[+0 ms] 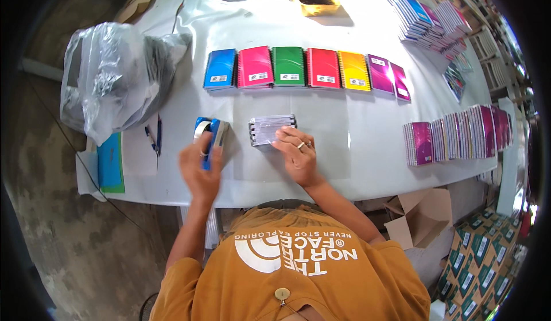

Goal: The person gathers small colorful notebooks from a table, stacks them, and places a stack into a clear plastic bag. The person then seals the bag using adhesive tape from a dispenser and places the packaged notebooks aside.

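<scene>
While left hand [201,169] grips the blue tape gun [211,134] closed-fisted, right hand [297,156] lies open, fingers flat on the wrapped stack [270,129]. Stack lies just right of the gun, long axis left-right, on the table [356,131].

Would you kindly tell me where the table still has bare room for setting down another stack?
Free: the strip between the row of coloured notebooks and the wrapped bundle, running right to the upright purple notebooks. Crowded: left side, with the plastic bag.
</scene>
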`<move>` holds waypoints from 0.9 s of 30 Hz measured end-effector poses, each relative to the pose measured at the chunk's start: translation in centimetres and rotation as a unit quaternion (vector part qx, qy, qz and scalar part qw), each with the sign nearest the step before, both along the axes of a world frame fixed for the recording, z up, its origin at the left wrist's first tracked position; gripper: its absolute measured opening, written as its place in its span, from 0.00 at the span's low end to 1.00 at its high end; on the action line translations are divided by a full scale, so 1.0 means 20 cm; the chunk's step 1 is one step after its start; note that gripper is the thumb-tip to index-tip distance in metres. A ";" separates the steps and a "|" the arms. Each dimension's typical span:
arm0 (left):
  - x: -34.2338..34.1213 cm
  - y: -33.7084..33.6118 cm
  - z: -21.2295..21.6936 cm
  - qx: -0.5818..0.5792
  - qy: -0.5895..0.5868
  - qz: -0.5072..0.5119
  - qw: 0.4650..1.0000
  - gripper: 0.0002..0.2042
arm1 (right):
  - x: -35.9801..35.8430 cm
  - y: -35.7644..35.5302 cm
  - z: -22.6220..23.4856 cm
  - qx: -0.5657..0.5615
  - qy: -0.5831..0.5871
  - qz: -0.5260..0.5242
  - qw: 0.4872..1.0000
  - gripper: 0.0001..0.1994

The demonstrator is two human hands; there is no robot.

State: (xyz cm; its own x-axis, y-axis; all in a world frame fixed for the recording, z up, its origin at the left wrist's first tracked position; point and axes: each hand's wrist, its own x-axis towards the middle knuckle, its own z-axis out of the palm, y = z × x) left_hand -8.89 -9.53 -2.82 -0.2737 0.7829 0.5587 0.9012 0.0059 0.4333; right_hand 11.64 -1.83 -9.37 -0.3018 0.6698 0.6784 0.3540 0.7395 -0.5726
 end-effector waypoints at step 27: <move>0.18 0.00 0.18 -0.074 -0.643 -0.109 0.755 0.19 | 0.01 0.04 -0.02 -0.001 0.038 0.043 0.998 0.20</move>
State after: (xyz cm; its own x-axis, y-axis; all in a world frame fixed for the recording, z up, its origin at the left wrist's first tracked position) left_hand -5.20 -9.49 0.78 -0.3707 0.9156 -0.1558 -0.2764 0.0514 0.9597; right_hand 11.82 -1.11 -9.81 -0.3052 0.6449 0.7007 0.2446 0.7642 -0.5969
